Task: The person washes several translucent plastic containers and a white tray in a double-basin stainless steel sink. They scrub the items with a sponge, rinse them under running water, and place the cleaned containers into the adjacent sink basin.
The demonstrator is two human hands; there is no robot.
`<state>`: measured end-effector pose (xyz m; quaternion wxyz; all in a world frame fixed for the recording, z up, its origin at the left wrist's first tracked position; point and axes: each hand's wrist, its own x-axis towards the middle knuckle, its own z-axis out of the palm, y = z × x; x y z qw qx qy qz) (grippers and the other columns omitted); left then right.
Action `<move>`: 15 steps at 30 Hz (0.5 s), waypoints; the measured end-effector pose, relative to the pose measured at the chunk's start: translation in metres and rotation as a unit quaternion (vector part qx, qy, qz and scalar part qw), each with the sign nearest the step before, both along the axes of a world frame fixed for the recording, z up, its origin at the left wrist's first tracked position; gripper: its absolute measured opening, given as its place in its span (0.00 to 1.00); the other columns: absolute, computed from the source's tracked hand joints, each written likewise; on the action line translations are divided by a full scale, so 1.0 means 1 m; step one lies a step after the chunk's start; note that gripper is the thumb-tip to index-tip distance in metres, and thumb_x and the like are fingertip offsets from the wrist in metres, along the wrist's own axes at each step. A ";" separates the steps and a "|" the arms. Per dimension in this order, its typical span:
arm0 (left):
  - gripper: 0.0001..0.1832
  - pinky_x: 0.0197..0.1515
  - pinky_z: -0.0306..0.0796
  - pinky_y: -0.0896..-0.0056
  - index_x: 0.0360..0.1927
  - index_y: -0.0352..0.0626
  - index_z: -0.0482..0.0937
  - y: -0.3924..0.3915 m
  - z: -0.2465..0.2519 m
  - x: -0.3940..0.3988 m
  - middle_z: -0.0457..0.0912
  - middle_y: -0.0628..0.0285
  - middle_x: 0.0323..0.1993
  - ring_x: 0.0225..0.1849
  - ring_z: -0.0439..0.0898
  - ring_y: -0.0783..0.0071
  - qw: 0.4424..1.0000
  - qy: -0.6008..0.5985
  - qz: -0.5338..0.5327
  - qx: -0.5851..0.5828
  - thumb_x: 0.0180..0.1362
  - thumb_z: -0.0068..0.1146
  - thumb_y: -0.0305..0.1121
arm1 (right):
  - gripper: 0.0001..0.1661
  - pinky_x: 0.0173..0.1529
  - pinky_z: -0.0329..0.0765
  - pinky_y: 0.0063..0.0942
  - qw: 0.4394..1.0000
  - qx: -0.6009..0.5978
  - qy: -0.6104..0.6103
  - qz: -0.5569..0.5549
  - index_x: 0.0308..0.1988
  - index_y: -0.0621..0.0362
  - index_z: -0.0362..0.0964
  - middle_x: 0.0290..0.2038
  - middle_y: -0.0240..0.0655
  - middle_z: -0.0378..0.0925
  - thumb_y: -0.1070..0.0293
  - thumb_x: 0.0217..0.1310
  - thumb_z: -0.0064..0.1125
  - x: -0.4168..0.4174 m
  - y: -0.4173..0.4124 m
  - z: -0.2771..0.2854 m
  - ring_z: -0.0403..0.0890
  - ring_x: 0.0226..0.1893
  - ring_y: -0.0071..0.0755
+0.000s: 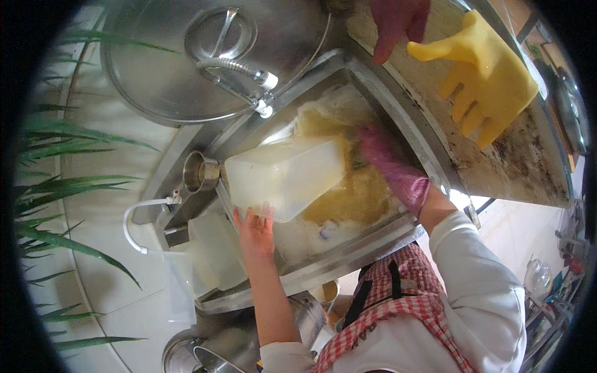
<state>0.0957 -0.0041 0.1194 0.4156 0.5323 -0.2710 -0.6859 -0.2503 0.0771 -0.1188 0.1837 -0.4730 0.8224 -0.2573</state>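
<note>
A translucent white plastic container (284, 172) lies tilted over the water in the steel sink (396, 100). My bare left hand (256, 228) grips its near-left edge, fingers spread along the wall. My right hand (380, 156), in a pink rubber glove, is at the murky, foamy water (357, 198) just right of the container. Its fingers are blurred and partly under the surface, so what they hold cannot be told. A small dark green patch shows beside them.
More translucent containers (217, 252) stand in the left basin. A steel cup (201, 172) sits on the divider near a tap (263, 107). Beyond lies a large round steel lid (154, 60). Yellow (489, 79) and dark red (399, 23) gloves rest on the right board (517, 158).
</note>
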 end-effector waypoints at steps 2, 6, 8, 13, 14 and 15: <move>0.22 0.54 0.73 0.53 0.62 0.53 0.70 0.005 0.007 -0.001 0.72 0.55 0.53 0.53 0.76 0.59 0.974 -0.152 -0.094 -0.138 0.64 0.53 0.29 | 0.23 0.55 0.73 0.41 0.995 0.090 -0.031 0.023 0.54 0.51 0.74 0.47 0.45 0.76 0.63 0.57 0.57 -0.004 0.016 -0.007 0.76 0.50 0.49; 0.19 0.52 0.73 0.57 0.54 0.49 0.75 0.000 0.019 -0.040 0.72 0.54 0.48 0.50 0.74 0.61 0.566 -0.607 -0.234 -0.507 0.58 0.57 0.28 | 0.21 0.54 0.74 0.42 0.974 0.171 -0.134 0.070 0.53 0.53 0.74 0.45 0.44 0.77 0.63 0.59 0.57 0.008 0.036 -0.008 0.77 0.47 0.49; 0.16 0.49 0.73 0.58 0.48 0.44 0.76 -0.011 0.030 -0.063 0.73 0.54 0.43 0.48 0.74 0.62 0.358 -0.667 -0.237 -0.608 0.55 0.57 0.28 | 0.20 0.53 0.75 0.43 0.952 0.200 -0.211 0.100 0.53 0.54 0.74 0.44 0.44 0.78 0.63 0.61 0.56 0.018 0.035 0.001 0.78 0.46 0.49; 0.07 0.39 0.76 0.60 0.34 0.42 0.75 -0.059 0.025 -0.084 0.78 0.56 0.36 0.43 0.80 0.60 0.248 -0.666 -0.344 -0.615 0.51 0.59 0.29 | 0.18 0.52 0.76 0.44 0.779 0.114 -0.610 0.093 0.52 0.56 0.73 0.41 0.43 0.79 0.63 0.64 0.55 0.051 0.060 0.038 0.80 0.43 0.49; 0.08 0.38 0.76 0.61 0.34 0.43 0.76 -0.047 0.028 -0.093 0.79 0.57 0.34 0.41 0.81 0.60 0.268 -0.678 -0.372 -0.575 0.49 0.59 0.28 | 0.18 0.52 0.76 0.44 0.711 0.071 -0.697 0.058 0.52 0.57 0.73 0.41 0.42 0.80 0.63 0.65 0.55 0.059 0.068 0.049 0.81 0.42 0.49; 0.09 0.37 0.77 0.62 0.34 0.45 0.77 -0.029 0.033 -0.104 0.80 0.59 0.33 0.39 0.82 0.60 0.286 -0.692 -0.398 -0.530 0.47 0.60 0.27 | 0.17 0.52 0.76 0.45 0.639 0.026 -0.769 0.019 0.51 0.57 0.73 0.40 0.42 0.80 0.63 0.65 0.55 0.072 0.069 0.064 0.81 0.42 0.49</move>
